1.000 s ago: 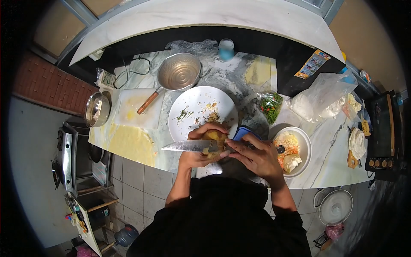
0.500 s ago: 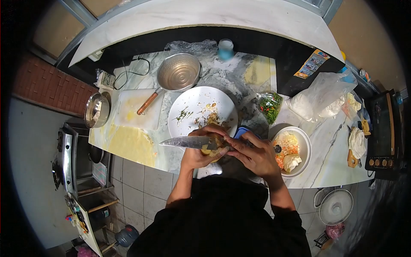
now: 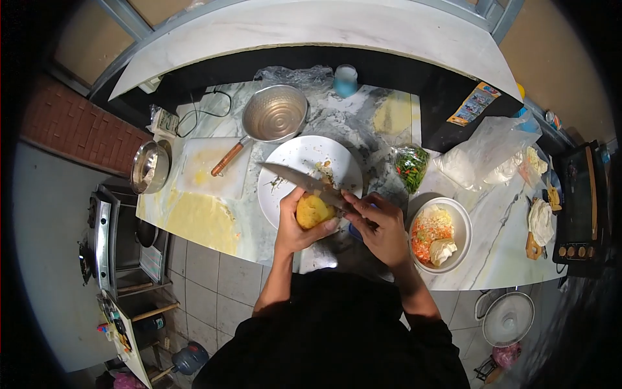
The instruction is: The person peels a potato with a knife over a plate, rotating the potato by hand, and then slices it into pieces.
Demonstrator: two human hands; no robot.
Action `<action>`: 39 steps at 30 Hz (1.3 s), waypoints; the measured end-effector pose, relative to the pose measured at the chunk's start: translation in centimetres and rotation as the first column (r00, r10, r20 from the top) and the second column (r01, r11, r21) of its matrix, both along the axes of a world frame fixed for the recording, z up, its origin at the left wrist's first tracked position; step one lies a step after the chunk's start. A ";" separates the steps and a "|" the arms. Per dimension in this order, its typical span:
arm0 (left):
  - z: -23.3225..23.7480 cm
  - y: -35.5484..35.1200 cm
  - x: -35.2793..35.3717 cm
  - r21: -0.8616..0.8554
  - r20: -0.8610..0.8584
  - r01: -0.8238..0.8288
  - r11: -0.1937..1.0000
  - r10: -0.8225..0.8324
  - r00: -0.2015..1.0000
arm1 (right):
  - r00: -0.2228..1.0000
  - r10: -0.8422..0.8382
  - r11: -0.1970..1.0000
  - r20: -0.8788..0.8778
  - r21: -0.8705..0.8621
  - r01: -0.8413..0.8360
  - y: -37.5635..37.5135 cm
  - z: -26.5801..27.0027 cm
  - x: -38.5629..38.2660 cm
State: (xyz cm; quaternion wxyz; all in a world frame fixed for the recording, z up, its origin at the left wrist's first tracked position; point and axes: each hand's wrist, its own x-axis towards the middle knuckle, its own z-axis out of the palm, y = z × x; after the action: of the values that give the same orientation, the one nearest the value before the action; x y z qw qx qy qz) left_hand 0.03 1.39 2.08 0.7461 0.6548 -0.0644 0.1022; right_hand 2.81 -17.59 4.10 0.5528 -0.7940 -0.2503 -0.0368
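My left hand (image 3: 293, 235) is wrapped round a partly peeled potato (image 3: 313, 212), its bare yellow flesh facing up. My right hand (image 3: 383, 228) grips a large kitchen knife (image 3: 293, 177), whose broad blade slants up and left across the far side of the potato. The knife's handle is hidden in my fingers. Just beyond both hands lies a white plate (image 3: 274, 202) with peelings and green scraps on it. Part of a blue object (image 3: 354, 231) shows beside my right hand.
A hammered saucepan (image 3: 275, 115) and a cutting board (image 3: 206, 170) stand at left, near a metal bowl (image 3: 149, 170). To the right are a bag of chillies (image 3: 411, 167), a white bowl (image 3: 464, 223) of chopped food, and a plastic bag (image 3: 479, 155). A toaster oven (image 3: 578, 201) stands far right.
The knife has tilted from nearly level to a steeper slant, its tip now higher over the plate. The potato has turned and shows more yellow flesh. The view has shifted slightly.
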 end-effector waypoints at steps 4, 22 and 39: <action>1.0 0.7 0.3 0.030 -0.011 0.062 0.998 -0.062 0.998 | 0.996 0.037 0.999 -0.085 -0.007 -0.037 0.2 0.3 0.2; -1.0 1.9 0.6 0.215 0.091 -0.008 0.977 -0.012 0.996 | 0.978 0.197 0.978 -0.068 -0.059 -0.201 0.4 0.2 0.6; -3.5 3.1 0.7 -0.105 0.001 0.009 0.994 -0.009 1.000 | 0.983 0.113 0.991 -0.145 0.082 -0.102 0.6 -1.2 0.7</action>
State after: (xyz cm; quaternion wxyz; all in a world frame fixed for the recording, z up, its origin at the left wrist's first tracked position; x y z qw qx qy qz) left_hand 0.70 4.52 -1.38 0.7799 0.6143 -0.0621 0.1023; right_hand 3.48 -17.04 2.86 0.6003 -0.7587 -0.2493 0.0433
